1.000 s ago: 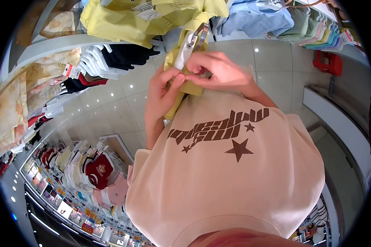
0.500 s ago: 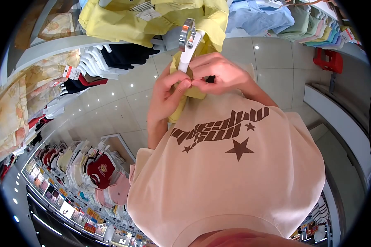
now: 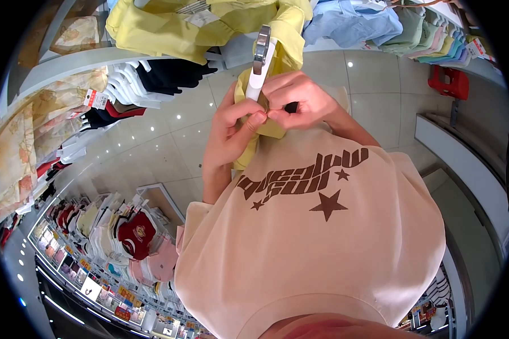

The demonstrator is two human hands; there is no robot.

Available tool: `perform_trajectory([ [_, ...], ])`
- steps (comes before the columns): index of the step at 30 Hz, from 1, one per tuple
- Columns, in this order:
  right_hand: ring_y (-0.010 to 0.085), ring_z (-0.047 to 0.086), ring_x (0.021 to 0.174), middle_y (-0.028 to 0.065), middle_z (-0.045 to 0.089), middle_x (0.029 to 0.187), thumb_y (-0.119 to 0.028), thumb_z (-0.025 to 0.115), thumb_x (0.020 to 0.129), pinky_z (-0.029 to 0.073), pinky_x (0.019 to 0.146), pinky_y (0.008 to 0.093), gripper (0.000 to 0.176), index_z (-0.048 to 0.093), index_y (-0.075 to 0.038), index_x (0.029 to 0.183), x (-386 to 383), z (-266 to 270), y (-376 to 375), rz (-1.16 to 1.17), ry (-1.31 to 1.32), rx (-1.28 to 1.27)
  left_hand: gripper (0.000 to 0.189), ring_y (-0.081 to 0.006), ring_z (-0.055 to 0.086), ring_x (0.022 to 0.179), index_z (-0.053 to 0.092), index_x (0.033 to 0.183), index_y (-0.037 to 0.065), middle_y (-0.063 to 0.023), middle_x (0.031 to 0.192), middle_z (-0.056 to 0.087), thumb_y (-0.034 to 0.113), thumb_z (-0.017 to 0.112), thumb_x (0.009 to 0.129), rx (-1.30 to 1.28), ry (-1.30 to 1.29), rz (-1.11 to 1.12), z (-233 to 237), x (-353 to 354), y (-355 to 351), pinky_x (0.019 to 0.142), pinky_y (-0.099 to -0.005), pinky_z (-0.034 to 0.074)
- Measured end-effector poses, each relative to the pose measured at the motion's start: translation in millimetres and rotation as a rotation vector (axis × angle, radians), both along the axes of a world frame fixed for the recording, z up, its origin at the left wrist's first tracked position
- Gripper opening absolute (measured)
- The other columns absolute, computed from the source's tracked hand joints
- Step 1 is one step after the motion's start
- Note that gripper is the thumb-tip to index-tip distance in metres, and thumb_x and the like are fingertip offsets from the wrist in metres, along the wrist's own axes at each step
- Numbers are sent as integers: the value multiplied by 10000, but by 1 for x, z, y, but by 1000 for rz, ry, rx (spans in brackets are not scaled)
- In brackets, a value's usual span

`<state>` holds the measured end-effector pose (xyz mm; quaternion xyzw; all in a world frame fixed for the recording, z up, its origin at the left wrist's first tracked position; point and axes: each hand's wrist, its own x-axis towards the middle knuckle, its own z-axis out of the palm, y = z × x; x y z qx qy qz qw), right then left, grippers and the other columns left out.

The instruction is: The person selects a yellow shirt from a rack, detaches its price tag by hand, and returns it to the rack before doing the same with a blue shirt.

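Close in front of my chest is a yellow garment [image 3: 274, 127] on what looks like a white hanger [image 3: 258, 85], topped by a shiny metal hook [image 3: 261, 50]. My left hand [image 3: 234, 127] pinches the garment's edge just below the hanger, thumb and forefinger together. Right beside those fingertips, my right hand [image 3: 300, 101] is closed on the same edge, its fingers curled. The fingertips of both hands almost meet. Whatever small detail lies between them is hidden.
More yellow clothing [image 3: 164, 31] hangs ahead, with blue shirts [image 3: 350, 22] to its right. White hangers with dark clothes [image 3: 169, 76] line the left. A red stool [image 3: 448, 83] stands far right on the tiled floor [image 3: 373, 113]. Racked clothes [image 3: 136, 234] fill the lower left.
The metal hook has turned to show more edge-on and shifted slightly right with the hanger. Both hands moved a little right and keep their pinch on the garment.
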<state>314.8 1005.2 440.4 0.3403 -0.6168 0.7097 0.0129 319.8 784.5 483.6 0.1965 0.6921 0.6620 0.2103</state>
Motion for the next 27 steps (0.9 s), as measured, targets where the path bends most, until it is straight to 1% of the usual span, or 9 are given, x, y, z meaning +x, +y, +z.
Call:
perform_trajectory([
  [6,210,480,626,59,527,717,52,703,844,360,556,354,182,561,-1,742,1,-1,0,24,-40,-20,81,-247,573,1091,694,940,5,-141,1257,554,65,717,990,16,10,-8,-4,1,-1,936,-339,443],
  [8,214,494,630,60,536,723,43,702,860,376,559,358,156,584,0,768,3,3,0,19,-71,1,88,-242,575,1086,680,927,8,-139,1248,558,60,705,993,0,-63,-4,-2,1,-2,928,-336,446],
  [12,251,485,599,64,510,683,27,700,864,374,539,382,110,627,-16,793,5,11,0,-59,-3,91,57,-252,589,1092,653,950,18,-142,1231,574,32,702,975,-55,-151,-19,1,4,-6,934,-331,456],
  [15,267,488,600,66,521,689,36,685,871,390,543,398,70,642,-8,835,7,12,0,-84,20,100,100,-278,609,1095,641,1002,25,-145,1231,589,6,720,943,-47,81,-14,4,4,1,942,-341,472],
  [18,289,492,606,80,526,690,40,664,876,403,553,411,50,638,1,857,10,11,0,-83,13,142,167,-315,628,1082,638,1045,30,-156,1238,602,5,746,921,-98,187,-28,4,4,3,935,-367,496],
  [23,329,515,630,112,537,699,35,641,881,415,571,429,31,630,10,869,13,13,4,-37,-5,257,177,-379,632,1026,641,1059,29,-189,1203,611,48,761,930,-224,313,-33,1,5,1,876,-410,524],
  [24,327,524,627,117,546,709,33,640,862,418,569,424,40,612,7,848,14,14,4,-46,-8,272,181,-390,631,1017,642,1061,30,-196,1193,612,56,765,931,-257,344,-44,2,5,0,868,-417,526],
  [26,323,542,623,126,564,728,28,637,824,423,566,415,68,576,3,807,16,18,4,-66,-15,302,183,-397,627,1009,642,1060,30,-200,1181,611,61,768,930,-277,336,-44,2,7,0,857,-421,525],
  [27,330,536,628,126,554,715,28,635,847,423,573,424,60,585,8,819,15,18,4,-55,-13,314,184,-400,626,1005,642,1059,30,-202,1175,610,63,769,930,-287,331,-45,2,8,-1,852,-422,524],
])
